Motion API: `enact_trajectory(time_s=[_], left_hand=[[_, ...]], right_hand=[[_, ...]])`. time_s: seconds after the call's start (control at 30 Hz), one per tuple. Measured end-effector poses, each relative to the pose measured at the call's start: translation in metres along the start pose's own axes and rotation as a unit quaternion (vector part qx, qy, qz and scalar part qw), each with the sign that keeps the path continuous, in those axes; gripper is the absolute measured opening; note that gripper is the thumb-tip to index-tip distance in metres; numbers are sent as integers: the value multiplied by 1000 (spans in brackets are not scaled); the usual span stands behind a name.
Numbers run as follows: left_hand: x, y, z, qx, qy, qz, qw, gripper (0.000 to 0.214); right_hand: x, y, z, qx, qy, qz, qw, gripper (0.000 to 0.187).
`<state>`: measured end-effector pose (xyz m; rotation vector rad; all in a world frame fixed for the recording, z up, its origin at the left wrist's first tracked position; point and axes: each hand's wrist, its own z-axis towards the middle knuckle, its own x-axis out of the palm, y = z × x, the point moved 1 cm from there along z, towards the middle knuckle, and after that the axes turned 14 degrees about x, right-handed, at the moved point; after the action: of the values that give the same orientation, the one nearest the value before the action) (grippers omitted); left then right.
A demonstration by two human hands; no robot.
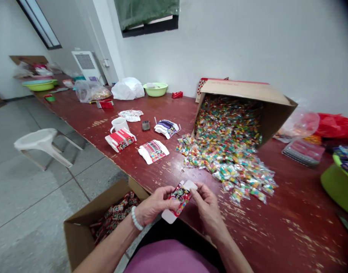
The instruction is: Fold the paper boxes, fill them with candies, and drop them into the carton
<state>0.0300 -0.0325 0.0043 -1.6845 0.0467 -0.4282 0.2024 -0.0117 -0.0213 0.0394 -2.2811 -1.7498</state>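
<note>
Between my hands, over the near table edge, is a small red printed candy box (180,195) with white flaps showing at both ends. My left hand (155,204), with a pale bead bracelet at the wrist, is closed around the box's left side, thumb on its printed face. Thumb and fingers of my right hand (206,199) pinch the upper right end by the flap. Just beyond, small clear candy packets (233,167) spill across the table from a tipped cardboard box (276,113). Stacks of flat cartons, one red-edged (154,151) and one purple (166,129), lie farther off.
Below the edge at left, an open carton (77,223) holds many small dark-red printed boxes (117,212). A white mug (119,124) stands behind a red-and-white carton bundle (121,140). A green basin (340,185) sits at right, a white stool (43,140) at left.
</note>
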Motion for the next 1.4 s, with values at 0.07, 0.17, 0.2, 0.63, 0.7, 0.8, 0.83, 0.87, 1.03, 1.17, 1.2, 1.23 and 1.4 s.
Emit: enact_trajectory(time_s=[0.07,0.17,0.2,0.63,0.7,0.8,0.83,0.87,1.03,1.17,1.2,1.23,1.4], left_hand=[[10,1,-5,-49,98,-110,988,43],[19,2,-8,-82,169,-171,967,35],[21,2,-8,-85,169,-179,965,33],[36,0,-8,16,-21,-68,997,26],[37,0,-7,18,-31,-44,998,26],[37,4,-7,9,-30,-29,999,31],[37,6,-7,7,-24,-29,999,33],[36,7,-6,4,-16,-30,999,35],[32,9,-4,21,8,6,1000,32],[30,7,-7,95,-54,55,992,38],[31,7,-9,99,-76,57,991,42],[33,6,-10,100,-95,54,989,48],[41,5,-16,119,-108,21,987,68]], right_hand=[[1,8,-7,4,41,-22,999,25],[3,16,-15,6,81,-47,996,23],[3,17,-17,5,86,-43,995,24],[11,10,-29,83,127,72,986,39],[11,11,-30,90,131,90,983,39],[10,11,-30,96,148,99,979,37],[9,11,-30,101,159,96,977,38],[8,10,-30,106,167,89,976,39],[-1,10,-24,18,57,-17,998,33],[-7,14,-20,-35,-22,-77,996,30],[-7,14,-19,-28,-21,-72,997,30],[-6,14,-19,-18,-20,-58,998,31],[3,6,-20,0,-57,60,997,44]])
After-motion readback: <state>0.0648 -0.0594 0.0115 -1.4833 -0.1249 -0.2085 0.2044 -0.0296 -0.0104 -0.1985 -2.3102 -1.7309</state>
